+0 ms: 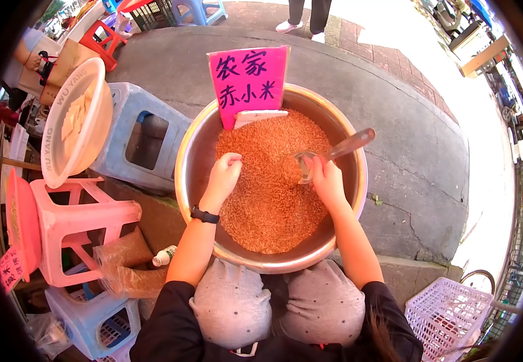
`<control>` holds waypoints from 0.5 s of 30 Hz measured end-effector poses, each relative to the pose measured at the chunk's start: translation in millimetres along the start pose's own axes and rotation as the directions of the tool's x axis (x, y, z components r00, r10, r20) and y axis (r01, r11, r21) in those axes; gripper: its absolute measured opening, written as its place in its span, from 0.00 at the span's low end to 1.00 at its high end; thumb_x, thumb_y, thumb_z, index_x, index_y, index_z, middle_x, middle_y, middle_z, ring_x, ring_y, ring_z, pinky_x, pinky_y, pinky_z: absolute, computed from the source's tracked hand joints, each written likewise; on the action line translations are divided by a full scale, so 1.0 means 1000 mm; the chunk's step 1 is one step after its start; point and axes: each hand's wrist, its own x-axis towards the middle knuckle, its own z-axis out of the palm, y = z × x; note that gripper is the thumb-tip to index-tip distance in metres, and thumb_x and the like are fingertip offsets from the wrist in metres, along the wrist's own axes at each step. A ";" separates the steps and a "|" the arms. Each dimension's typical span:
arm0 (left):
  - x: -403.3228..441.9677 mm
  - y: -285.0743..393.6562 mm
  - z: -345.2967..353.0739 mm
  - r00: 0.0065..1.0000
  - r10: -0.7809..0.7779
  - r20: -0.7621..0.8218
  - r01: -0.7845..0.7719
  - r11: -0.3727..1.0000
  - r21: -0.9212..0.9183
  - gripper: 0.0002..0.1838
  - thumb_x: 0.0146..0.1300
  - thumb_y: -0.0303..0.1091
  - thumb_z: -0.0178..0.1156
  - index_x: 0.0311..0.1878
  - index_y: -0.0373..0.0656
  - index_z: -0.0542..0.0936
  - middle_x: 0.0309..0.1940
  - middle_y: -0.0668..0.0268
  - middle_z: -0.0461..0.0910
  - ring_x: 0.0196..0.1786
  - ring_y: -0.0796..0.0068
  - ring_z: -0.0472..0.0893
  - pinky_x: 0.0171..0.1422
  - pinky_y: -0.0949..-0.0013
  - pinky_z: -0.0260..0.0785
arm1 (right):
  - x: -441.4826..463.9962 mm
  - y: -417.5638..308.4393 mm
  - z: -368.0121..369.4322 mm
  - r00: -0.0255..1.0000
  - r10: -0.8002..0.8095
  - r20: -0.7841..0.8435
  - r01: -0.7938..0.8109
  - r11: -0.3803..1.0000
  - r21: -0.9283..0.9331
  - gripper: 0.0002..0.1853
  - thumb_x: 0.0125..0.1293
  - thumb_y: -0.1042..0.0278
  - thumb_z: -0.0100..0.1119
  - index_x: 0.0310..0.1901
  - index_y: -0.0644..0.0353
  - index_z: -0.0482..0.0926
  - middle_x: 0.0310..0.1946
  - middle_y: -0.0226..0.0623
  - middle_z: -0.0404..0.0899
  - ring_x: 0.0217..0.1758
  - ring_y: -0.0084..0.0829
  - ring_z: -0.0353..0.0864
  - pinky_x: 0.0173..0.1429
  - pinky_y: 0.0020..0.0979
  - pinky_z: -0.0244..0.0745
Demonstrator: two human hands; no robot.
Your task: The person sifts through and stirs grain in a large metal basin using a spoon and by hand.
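Observation:
My left hand (223, 176) is just above the reddish-brown grain (264, 214), its fingers closed in a pinch; whatever they hold is too small to see. A dark watch (205, 215) is on that wrist. My right hand (329, 181) overlaps the bowl of a metal scoop (351, 144), fingertips pressed together at its edge. Whether they grip the scoop or something small is hidden. The scoop's handle slants up to the right, across the rim of the big metal basin (359, 199). A pink handwritten sign (249, 79) stands upright at the basin's far side.
Left of the basin are a blue stool (153, 114), a white tub (56, 142) with pale pieces, and a pink stool (68, 232). Filled clear bags (130, 262) and a small bottle (164, 256) lie below. A lilac crate (448, 314) stands right; someone's legs (307, 13) are ahead.

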 end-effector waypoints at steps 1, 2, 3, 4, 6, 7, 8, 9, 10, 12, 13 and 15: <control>0.003 -0.006 -0.002 0.994 0.069 -0.088 -0.058 0.992 0.115 0.19 0.56 0.35 0.51 0.48 0.31 0.72 0.45 0.52 0.74 0.49 0.61 0.74 0.53 0.64 0.66 | 0.000 0.004 -0.001 0.994 -0.073 -0.087 0.065 0.994 -0.088 0.14 0.65 0.62 0.45 0.36 0.65 0.75 0.22 0.51 0.76 0.25 0.48 0.77 0.31 0.38 0.72; 0.003 -0.011 -0.002 0.987 0.107 -0.118 -0.083 0.978 0.193 0.21 0.55 0.34 0.51 0.49 0.31 0.70 0.47 0.50 0.72 0.51 0.58 0.72 0.55 0.62 0.64 | -0.001 0.007 -0.003 0.974 -0.151 -0.168 0.120 0.976 -0.179 0.14 0.65 0.62 0.45 0.36 0.64 0.75 0.23 0.52 0.76 0.27 0.51 0.77 0.33 0.39 0.72; 0.000 -0.010 -0.001 0.978 0.148 -0.144 -0.105 0.957 0.272 0.22 0.54 0.34 0.51 0.51 0.30 0.69 0.50 0.48 0.69 0.53 0.55 0.70 0.57 0.61 0.63 | 0.000 0.004 -0.004 0.970 -0.155 -0.187 0.111 0.968 -0.227 0.13 0.65 0.62 0.45 0.38 0.63 0.75 0.24 0.52 0.76 0.29 0.50 0.77 0.33 0.39 0.72; -0.001 -0.009 0.002 0.968 0.190 -0.164 -0.123 0.930 0.348 0.23 0.54 0.33 0.51 0.52 0.30 0.67 0.52 0.46 0.67 0.55 0.52 0.68 0.59 0.59 0.61 | 0.001 0.002 -0.006 0.966 -0.160 -0.205 0.100 0.956 -0.275 0.12 0.65 0.63 0.46 0.39 0.63 0.75 0.26 0.52 0.76 0.31 0.49 0.77 0.34 0.39 0.72; -0.007 0.002 0.005 0.949 0.268 -0.164 -0.162 0.865 0.475 0.27 0.53 0.33 0.52 0.55 0.29 0.63 0.56 0.43 0.61 0.58 0.48 0.64 0.61 0.57 0.57 | 0.005 0.004 -0.007 0.932 -0.211 -0.294 0.114 0.943 -0.314 0.11 0.65 0.64 0.46 0.42 0.60 0.74 0.28 0.51 0.76 0.34 0.47 0.77 0.36 0.39 0.71; -0.010 0.007 0.007 0.938 0.306 -0.162 -0.177 0.826 0.535 0.29 0.52 0.33 0.52 0.56 0.29 0.61 0.58 0.42 0.58 0.59 0.46 0.62 0.63 0.56 0.56 | 0.008 0.007 -0.005 0.896 -0.255 -0.365 0.143 0.941 -0.306 0.11 0.65 0.65 0.45 0.44 0.59 0.73 0.29 0.51 0.76 0.35 0.47 0.77 0.36 0.39 0.71; -0.009 0.005 0.010 0.927 0.331 -0.174 -0.176 0.797 0.577 0.30 0.52 0.33 0.53 0.57 0.28 0.60 0.58 0.41 0.57 0.59 0.45 0.61 0.63 0.56 0.55 | 0.010 0.008 -0.005 0.852 -0.296 -0.433 0.173 0.938 -0.300 0.11 0.65 0.66 0.45 0.45 0.58 0.73 0.31 0.50 0.76 0.36 0.47 0.76 0.37 0.39 0.71; -0.007 0.002 0.014 0.915 0.358 -0.183 -0.176 0.765 0.619 0.31 0.52 0.33 0.53 0.57 0.27 0.58 0.59 0.39 0.55 0.60 0.44 0.60 0.64 0.56 0.55 | 0.008 0.002 -0.010 0.851 -0.343 -0.399 0.196 0.910 -0.365 0.11 0.65 0.68 0.44 0.48 0.56 0.71 0.31 0.49 0.74 0.36 0.48 0.75 0.39 0.40 0.71; -0.004 -0.003 0.017 0.902 0.387 -0.190 -0.175 0.731 0.660 0.32 0.52 0.33 0.53 0.58 0.27 0.57 0.59 0.38 0.54 0.60 0.42 0.60 0.64 0.55 0.54 | 0.007 0.002 -0.009 0.873 -0.311 -0.376 0.170 0.916 -0.364 0.11 0.64 0.70 0.45 0.47 0.58 0.72 0.32 0.49 0.75 0.37 0.47 0.75 0.40 0.40 0.71; 0.002 -0.012 0.023 0.923 0.327 -0.203 -0.144 0.783 0.605 0.34 0.51 0.36 0.54 0.58 0.25 0.56 0.59 0.36 0.54 0.61 0.43 0.57 0.66 0.54 0.51 | 0.006 0.001 -0.006 0.910 -0.248 -0.333 0.119 0.924 -0.364 0.10 0.62 0.73 0.47 0.45 0.60 0.73 0.33 0.48 0.77 0.39 0.47 0.76 0.43 0.38 0.71; 0.003 -0.017 0.027 0.938 0.279 -0.204 -0.113 0.807 0.579 0.35 0.51 0.37 0.54 0.58 0.25 0.56 0.59 0.37 0.54 0.62 0.43 0.57 0.66 0.54 0.50 | 0.006 0.007 -0.002 0.924 -0.225 -0.309 0.109 0.930 -0.351 0.10 0.61 0.75 0.49 0.45 0.59 0.73 0.32 0.49 0.76 0.38 0.46 0.76 0.42 0.39 0.71; -0.002 -0.012 0.032 0.969 0.191 -0.160 -0.076 0.838 0.540 0.38 0.50 0.39 0.55 0.59 0.25 0.55 0.60 0.38 0.53 0.63 0.44 0.55 0.67 0.54 0.48 | 0.007 0.018 0.008 0.943 -0.178 -0.283 0.082 0.943 -0.323 0.11 0.60 0.73 0.48 0.44 0.61 0.73 0.30 0.52 0.76 0.37 0.50 0.76 0.41 0.41 0.71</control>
